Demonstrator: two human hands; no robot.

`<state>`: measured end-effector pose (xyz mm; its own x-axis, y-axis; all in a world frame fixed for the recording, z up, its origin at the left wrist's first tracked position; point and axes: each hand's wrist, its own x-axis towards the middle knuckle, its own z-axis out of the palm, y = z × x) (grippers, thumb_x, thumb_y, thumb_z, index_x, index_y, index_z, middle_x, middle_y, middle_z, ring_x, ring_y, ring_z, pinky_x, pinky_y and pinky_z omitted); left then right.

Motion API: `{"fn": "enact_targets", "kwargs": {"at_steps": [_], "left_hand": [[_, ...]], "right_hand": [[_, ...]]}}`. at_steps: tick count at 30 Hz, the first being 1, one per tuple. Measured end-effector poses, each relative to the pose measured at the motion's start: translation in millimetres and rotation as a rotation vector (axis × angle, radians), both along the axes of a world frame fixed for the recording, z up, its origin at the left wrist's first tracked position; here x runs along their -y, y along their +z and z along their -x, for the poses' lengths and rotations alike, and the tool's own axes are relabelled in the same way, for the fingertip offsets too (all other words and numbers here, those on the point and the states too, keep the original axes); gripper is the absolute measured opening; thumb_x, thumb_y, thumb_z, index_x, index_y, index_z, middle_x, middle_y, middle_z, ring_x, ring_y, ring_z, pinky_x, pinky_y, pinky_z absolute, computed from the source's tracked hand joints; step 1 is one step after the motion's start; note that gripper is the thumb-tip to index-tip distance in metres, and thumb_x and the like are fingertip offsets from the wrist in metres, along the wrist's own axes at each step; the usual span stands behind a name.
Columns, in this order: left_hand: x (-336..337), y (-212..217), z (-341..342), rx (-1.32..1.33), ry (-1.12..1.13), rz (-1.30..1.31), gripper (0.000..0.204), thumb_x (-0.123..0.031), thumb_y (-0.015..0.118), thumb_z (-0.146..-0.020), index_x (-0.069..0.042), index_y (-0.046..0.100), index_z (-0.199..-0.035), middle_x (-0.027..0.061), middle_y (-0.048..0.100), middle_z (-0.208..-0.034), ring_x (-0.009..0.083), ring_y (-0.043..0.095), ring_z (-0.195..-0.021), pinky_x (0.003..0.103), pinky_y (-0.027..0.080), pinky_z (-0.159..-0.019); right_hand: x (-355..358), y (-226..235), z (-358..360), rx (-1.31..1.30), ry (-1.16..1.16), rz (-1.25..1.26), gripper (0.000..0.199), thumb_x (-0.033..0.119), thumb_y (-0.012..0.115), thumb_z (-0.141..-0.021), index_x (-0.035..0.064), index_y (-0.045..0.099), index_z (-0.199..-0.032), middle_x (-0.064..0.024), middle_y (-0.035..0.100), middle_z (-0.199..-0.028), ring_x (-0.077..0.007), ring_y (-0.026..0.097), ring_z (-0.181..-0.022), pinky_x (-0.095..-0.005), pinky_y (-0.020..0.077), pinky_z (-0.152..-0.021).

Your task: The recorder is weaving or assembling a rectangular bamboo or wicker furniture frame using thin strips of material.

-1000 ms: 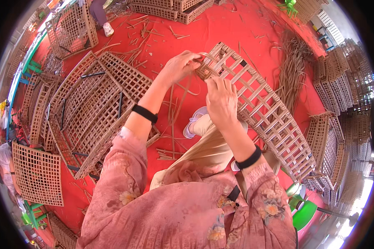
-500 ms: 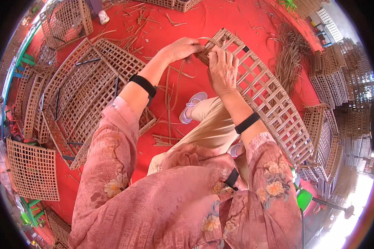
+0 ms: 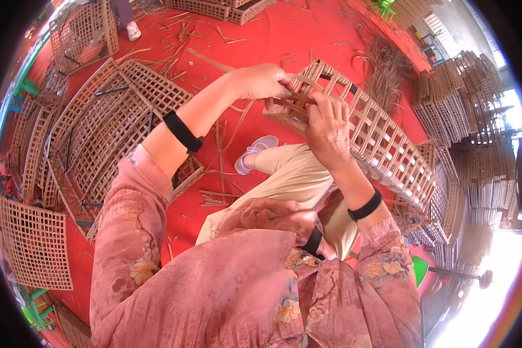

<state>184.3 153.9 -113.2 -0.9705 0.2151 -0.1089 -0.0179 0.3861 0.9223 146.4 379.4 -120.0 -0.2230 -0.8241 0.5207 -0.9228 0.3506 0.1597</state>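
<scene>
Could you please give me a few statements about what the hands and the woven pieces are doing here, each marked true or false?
1. Both hands work at the near end of a long woven lattice panel. True.
2. The left hand rests on the red floor. False: it grips strips at the panel's end.
3. The right hand holds a hammer. False: it holds only the panel's strips.
4. Flat lattice panels lie on the floor to the person's left. True.

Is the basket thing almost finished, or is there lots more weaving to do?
Most of the woven lattice panel looks done: its grid of squares runs the whole length over the lap. In hand now is its far end, where the left hand and right hand pinch a thin strip. That corner is still unfinished. Loose strips lie on the red floor, and other panels lie alongside.
</scene>
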Motion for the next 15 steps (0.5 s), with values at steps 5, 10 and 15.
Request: {"fn": "enact_targets", "kwargs": {"at_steps": [5,10,15], "left_hand": [[-47.4,39.1,31.0,-0.245,-0.108,0.241,0.028,-0.027,0.057,-0.094,-0.003,0.070,-0.103,0.0082,0.070,-0.082,0.0137,0.061,-0.054,0.031,0.050,-0.056],[-125.3,73.8,84.9,-0.826,-0.193,0.019,0.023,-0.021,0.057,-0.085,-0.003,0.070,-0.080,0.0129,0.067,-0.070,0.0251,0.066,-0.063,0.040,0.054,-0.064],[-208.1,104.4,144.8,-1.020,-0.114,1.082,0.028,-0.012,0.061,-0.087,-0.008,0.070,-0.113,0.0176,0.072,-0.104,0.0346,0.070,-0.095,0.037,0.057,-0.081]], "right_hand": [[-58.8,27.7,17.0,-0.182,-0.154,0.079,0.020,0.003,0.064,-0.078,0.0017,0.062,-0.098,-0.0118,0.056,-0.112,-0.0302,0.057,-0.099,-0.0432,0.0464,-0.082],[-129.6,61.6,64.0,-0.234,-0.276,0.174,0.026,-0.002,0.066,-0.080,0.0053,0.063,-0.105,-0.0087,0.063,-0.106,-0.0272,0.062,-0.097,-0.0403,0.0498,-0.085],[-208.3,93.1,109.8,-0.405,-0.398,0.199,0.050,-0.007,0.069,-0.076,0.0067,0.059,-0.122,-0.0107,0.064,-0.118,-0.0297,0.062,-0.110,-0.0377,0.0518,-0.093]]}}
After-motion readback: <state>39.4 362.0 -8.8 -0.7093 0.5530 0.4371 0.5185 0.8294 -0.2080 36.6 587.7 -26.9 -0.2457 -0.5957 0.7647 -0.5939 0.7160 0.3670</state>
